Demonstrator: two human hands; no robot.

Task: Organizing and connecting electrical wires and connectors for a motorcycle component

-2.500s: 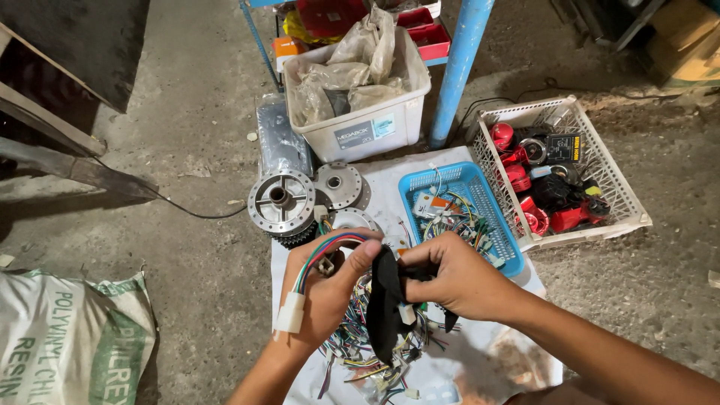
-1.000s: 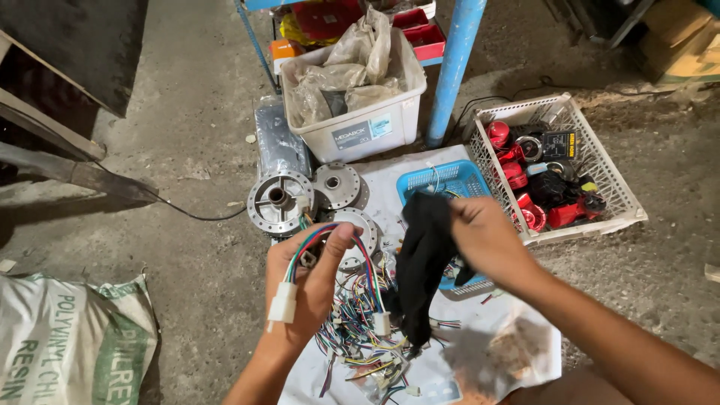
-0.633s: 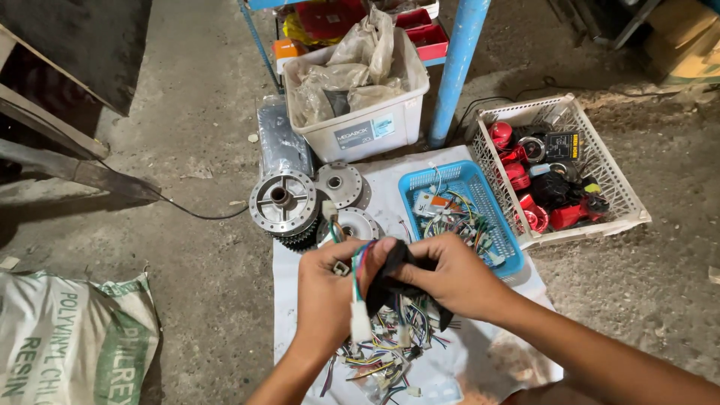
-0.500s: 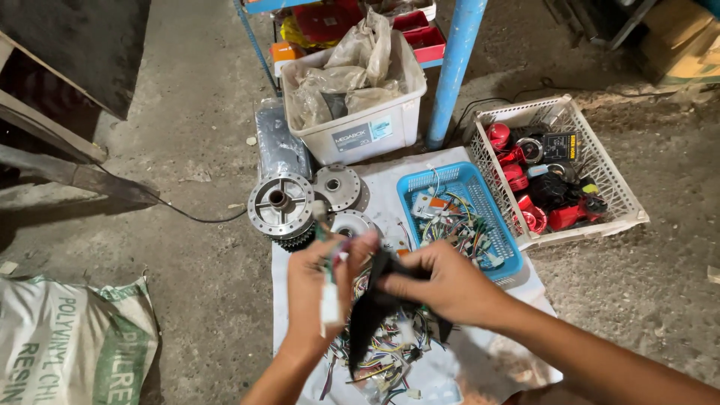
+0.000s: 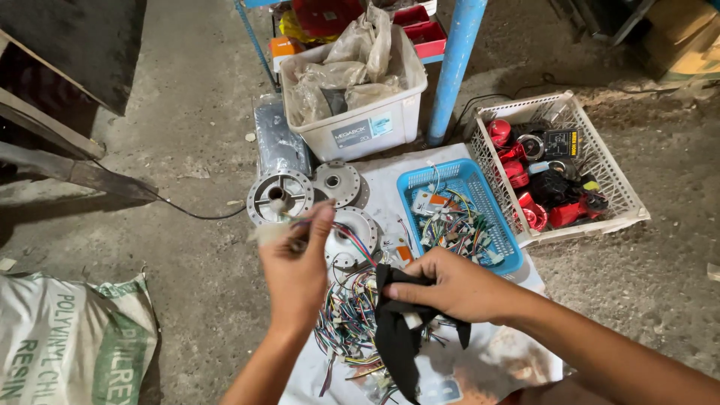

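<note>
Left hand (image 5: 296, 259) fingers pinching wire bundle (image 5: 352, 240), right hand (image 5: 450, 285) gripping black cloth (image 5: 397, 337) — blue basket (image 5: 491, 251) beside

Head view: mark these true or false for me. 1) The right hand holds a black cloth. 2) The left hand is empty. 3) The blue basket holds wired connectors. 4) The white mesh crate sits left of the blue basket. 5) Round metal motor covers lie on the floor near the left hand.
1) True: the right hand has a black cloth in its grip.
2) False: the left hand pinches a bundle of coloured wires with a white connector.
3) True: the blue basket holds small wired connectors.
4) False: the white mesh crate sits to the right of it, with red and black parts inside.
5) True: round metal motor covers lie just beyond that hand.
</note>
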